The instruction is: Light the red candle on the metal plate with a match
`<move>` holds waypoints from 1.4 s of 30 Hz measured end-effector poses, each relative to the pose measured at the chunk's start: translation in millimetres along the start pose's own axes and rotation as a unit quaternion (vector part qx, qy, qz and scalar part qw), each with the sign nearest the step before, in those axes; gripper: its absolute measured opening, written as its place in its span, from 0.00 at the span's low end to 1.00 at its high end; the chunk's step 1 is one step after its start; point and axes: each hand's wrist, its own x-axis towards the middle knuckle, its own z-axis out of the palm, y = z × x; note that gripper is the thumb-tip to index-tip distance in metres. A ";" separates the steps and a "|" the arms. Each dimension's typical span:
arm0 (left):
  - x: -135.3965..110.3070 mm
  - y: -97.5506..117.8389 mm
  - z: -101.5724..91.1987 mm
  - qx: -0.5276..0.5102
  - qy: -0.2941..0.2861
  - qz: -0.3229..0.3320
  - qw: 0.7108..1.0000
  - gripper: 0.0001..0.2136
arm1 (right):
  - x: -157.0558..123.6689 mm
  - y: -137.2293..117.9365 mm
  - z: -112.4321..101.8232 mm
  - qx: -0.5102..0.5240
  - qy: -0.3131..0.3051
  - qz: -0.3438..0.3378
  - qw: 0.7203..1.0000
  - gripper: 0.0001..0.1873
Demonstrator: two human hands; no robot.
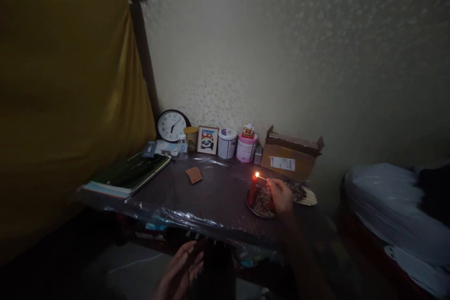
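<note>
A red candle [253,190] stands upright on a round metal plate [250,207], with a bright flame at its top. My right hand [280,195] pinches a thin matchstick [262,177], its tip at the flame. Dark and pale bits cover the plate beside the candle. Behind my right hand lies a bunch of pale sticks with dark heads [308,196]. My left hand [181,269] is below the table's front edge, its fingers curled round a small dark flat thing [199,244] too dim to name. Small brown card pieces [194,175] lie mid-table.
Along the wall stand a clock [172,125], a panda picture frame [207,140], a white tin [227,143], a pink tin [246,149] bearing a figurine [248,130], and a cardboard box [298,154]. Green books [135,173] lie left. Clear plastic covers the table edge [197,220].
</note>
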 end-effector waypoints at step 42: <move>0.0 0.7 -1.2 -0.015 -0.001 -0.007 1.000 0.11 | 3.0 1.3 4.3 -0.027 -0.012 -0.011 0.999 0.19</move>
